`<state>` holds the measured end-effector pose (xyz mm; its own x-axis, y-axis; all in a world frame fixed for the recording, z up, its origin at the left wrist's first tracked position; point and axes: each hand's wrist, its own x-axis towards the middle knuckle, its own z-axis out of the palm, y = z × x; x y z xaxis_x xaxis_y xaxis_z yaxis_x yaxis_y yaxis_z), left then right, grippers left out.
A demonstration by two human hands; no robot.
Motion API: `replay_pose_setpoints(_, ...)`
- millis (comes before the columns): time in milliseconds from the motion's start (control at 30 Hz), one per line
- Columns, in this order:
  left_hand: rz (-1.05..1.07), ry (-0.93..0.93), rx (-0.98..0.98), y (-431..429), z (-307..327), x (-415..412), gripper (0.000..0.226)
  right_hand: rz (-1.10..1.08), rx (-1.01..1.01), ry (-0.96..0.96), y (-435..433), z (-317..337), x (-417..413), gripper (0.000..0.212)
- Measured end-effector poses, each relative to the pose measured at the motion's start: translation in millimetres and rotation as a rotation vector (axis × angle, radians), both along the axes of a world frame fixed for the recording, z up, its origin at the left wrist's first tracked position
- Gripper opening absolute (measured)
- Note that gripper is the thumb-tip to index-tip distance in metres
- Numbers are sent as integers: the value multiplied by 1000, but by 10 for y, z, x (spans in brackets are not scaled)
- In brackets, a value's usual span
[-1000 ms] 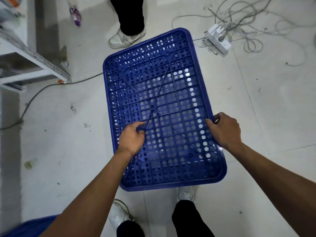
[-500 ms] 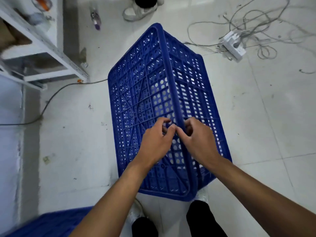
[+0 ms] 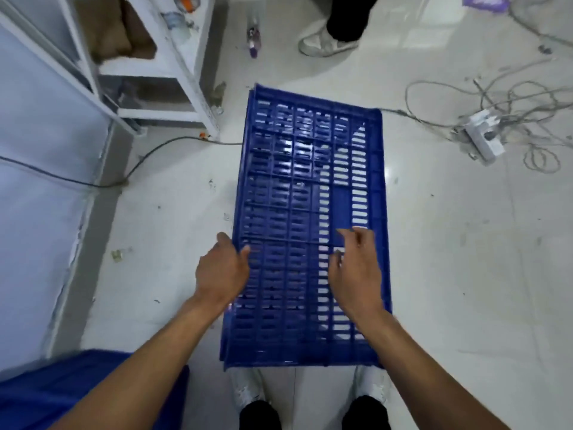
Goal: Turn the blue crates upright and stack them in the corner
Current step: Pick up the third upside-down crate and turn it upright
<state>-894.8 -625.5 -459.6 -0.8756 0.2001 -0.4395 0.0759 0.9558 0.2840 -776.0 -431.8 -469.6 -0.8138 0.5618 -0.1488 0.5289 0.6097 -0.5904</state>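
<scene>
A: What's biggest?

B: The floor point(image 3: 449, 274), pale tile, all round. On it at centre, the crate point(image 3: 307, 212), blue and slotted, a long side wall turned up to the camera, running from 12 down to 6 o'clock. Its near end sits just above two white shoes.

A: Any other crate?

B: A second blue piece point(image 3: 62, 392) at 7 o'clock, cut by the frame edge; I cannot tell which way up it lies.

A: Then?

B: A white shelf point(image 3: 189, 76) at 11 o'clock, its foot near the crate's far-left corner. A dark cable point(image 3: 148, 153) runs under it across the floor at 9. At 2 o'clock, a tangle of grey wires point(image 3: 508, 97) with a power strip point(image 3: 483, 139). At 12, someone's shoe point(image 3: 325, 45) and dark trouser leg.

A: The hands?

B: Left hand point(image 3: 221, 273) at the crate's left edge, fingers curled round that edge, thumb on the top face. Right hand point(image 3: 356, 271) over the crate's right half, fingers loosely spread and half bent, gripping nothing; whether it touches the wall, I cannot tell.
</scene>
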Motion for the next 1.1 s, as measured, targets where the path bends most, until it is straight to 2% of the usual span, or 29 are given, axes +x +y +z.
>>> replay_pose_setpoints(133,119,-119,-112,-534,-248,-382,37,-149,6,-86,65,-187,-21,55)
replay_pose_setpoints(300,218,-192,-147,-751,-460,-499,42,-127,-236,-346,-59,-368,-2,77)
replay_pose_setpoints(367,265,-214,-135,-772,-487,-519,44,-68,-248,-393,-147,-392,21,73)
replay_pose_setpoints(433,270,-235,-118,-785,-478,-532,42,-65,-286,-386,-183,-409,32,61)
replay_pose_setpoints(533,211,-223,-87,-857,-419,-516,35,-170,-502,-414,-147,-390,-7,46)
replay_pose_setpoints(667,-15,-145,-175,-1102,-392,-387,44,-403,-760,-385,-102,-391,-63,34)
replay_pose_setpoints(733,-54,-194,-185,-1197,-398,-276,46,-484,-844,-346,-97,-410,-100,37)
replay_pose_setpoints(800,-25,-268,-166,-1203,-386,-161,47,-545,-885,-316,-103,-440,-134,40)
replay_pose_setpoints(867,-13,-304,-164,-1126,-346,-63,49,-581,-897,-292,-109,-440,-133,35)
replay_pose_setpoints(967,-22,-314,-192,-980,-314,84,52,-600,-866,-294,-78,-434,-58,29)
replay_pose_setpoints(1100,-66,-291,-232,-775,-266,292,50,-590,-813,-306,129,-506,137,34)
